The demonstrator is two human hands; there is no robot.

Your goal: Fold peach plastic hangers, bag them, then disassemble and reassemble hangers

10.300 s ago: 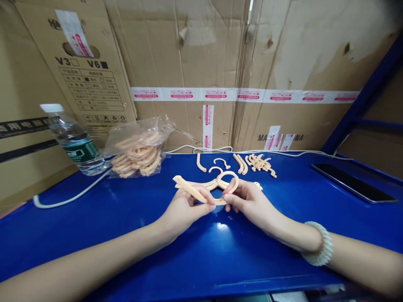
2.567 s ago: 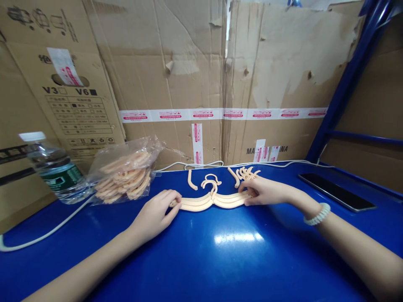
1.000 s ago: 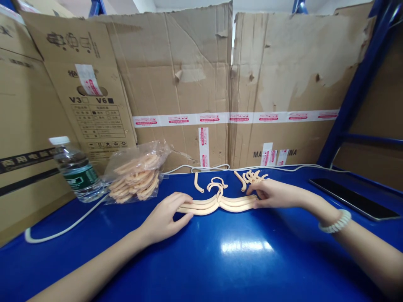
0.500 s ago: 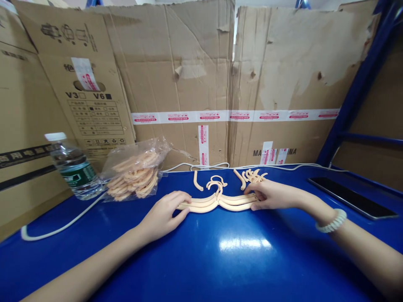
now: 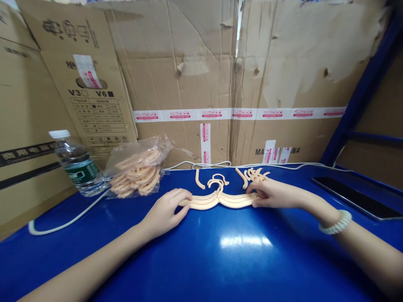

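Note:
A stack of cream plastic hangers (image 5: 204,203) lies flat on the blue table, hooks pointing away from me. My left hand (image 5: 168,210) grips the stack's left end between thumb and fingers. At the right end, my right hand (image 5: 267,193) has thumb and fingers closed around the arm tips. Behind the stack lie a loose hook (image 5: 224,178), a hanger arm (image 5: 199,179) on the left and another hanger arm (image 5: 242,178) on the right. A pile of loose hooks (image 5: 257,174) sits just beyond my right hand, which partly hides it.
On the left are a clear bag of hanger parts (image 5: 137,174) and a water bottle (image 5: 78,167). A white cable (image 5: 67,226) curves around them. A black phone (image 5: 355,197) lies at the right. Cardboard (image 5: 189,84) walls off the back; a blue frame post (image 5: 362,84) stands right.
The camera view has shifted slightly. Both hands keep their hold on the ends of the hanger stack, and the loose parts stay where they were.

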